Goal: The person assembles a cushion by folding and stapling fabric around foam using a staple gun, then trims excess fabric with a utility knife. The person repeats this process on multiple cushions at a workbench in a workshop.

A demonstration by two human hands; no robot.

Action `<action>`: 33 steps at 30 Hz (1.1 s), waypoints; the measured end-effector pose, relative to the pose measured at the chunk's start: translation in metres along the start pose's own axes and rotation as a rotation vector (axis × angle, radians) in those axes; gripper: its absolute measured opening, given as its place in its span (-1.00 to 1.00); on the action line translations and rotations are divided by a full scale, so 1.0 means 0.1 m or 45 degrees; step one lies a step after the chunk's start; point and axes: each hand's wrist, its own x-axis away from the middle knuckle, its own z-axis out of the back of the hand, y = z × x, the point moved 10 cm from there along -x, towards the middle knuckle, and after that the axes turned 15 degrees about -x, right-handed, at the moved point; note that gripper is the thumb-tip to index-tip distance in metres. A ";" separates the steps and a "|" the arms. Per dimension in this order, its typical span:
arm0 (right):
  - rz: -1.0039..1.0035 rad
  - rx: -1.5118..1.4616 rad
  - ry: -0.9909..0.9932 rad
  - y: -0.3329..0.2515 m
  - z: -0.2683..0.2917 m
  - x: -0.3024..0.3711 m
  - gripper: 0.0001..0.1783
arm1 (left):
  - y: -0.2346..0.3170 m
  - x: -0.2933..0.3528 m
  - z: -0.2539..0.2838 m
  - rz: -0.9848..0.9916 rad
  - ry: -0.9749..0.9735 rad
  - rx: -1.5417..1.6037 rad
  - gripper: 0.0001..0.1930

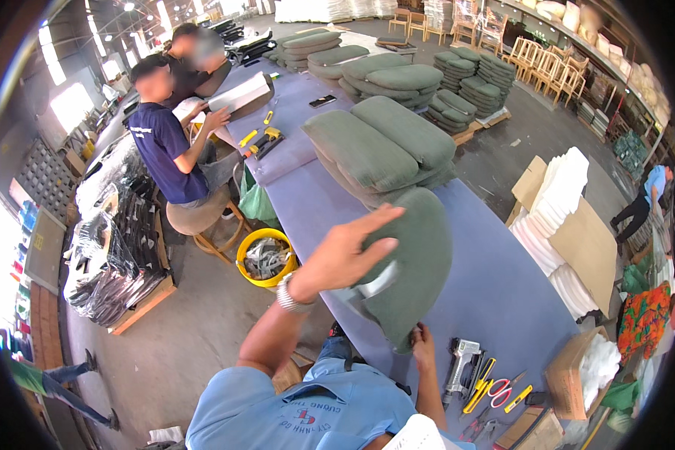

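Observation:
A dark green padded seat cushion [420, 255] stands tilted over the blue-covered table [495, 262] in front of me. My right hand [423, 346] pinches its lower near edge. My left hand [345, 251], with a metal-banded watch on the wrist, is raised in front of the cushion's left side. Its fingers are stretched out and apart, holding nothing; whether they touch the fabric I cannot tell. A whitish patch [379, 281] shows on the cushion's left side below that hand. Just beyond lies a stack of similar green cushions [375, 142].
Right of my right hand lie a staple gun [461, 367], red-handled scissors [500, 390] and yellow cutters [517, 399]. An open carton [570, 379] holds white stuffing. On the floor at left stands a yellow bucket [277, 277] of scraps. Two people [169, 135] work along the table's left side.

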 end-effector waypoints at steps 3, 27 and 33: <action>0.089 0.050 -0.130 -0.27 0.22 0.06 -0.63 | -0.05 -0.22 -0.61 0.213 -0.068 0.182 -0.44; 1.590 0.211 -0.076 -4.47 -0.55 0.40 -0.50 | 0.60 -0.49 -1.53 0.207 -0.039 0.407 -0.20; 1.656 0.130 -0.059 -4.48 -0.44 0.36 -0.52 | 0.74 -0.59 -1.55 0.090 -0.026 0.136 -0.35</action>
